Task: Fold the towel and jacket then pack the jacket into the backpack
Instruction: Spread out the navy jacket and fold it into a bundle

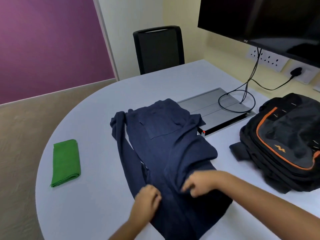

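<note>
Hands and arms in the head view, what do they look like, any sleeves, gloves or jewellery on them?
Both the left hand and the right hand are bare: no gloves show, and I can see no rings. Both forearms are uncovered as far as the frame edge, so no sleeves appear, and no watch or bracelet shows at the wrists. The picture is a little blurred at the fingers, so fine details cannot be told.

A navy jacket (166, 153) is spread lengthwise mid-table, partly folded (one sleeve trailing left). A folded green towel (66, 162) lies left; a black, orange-trimmed backpack (284, 142) right.
</note>
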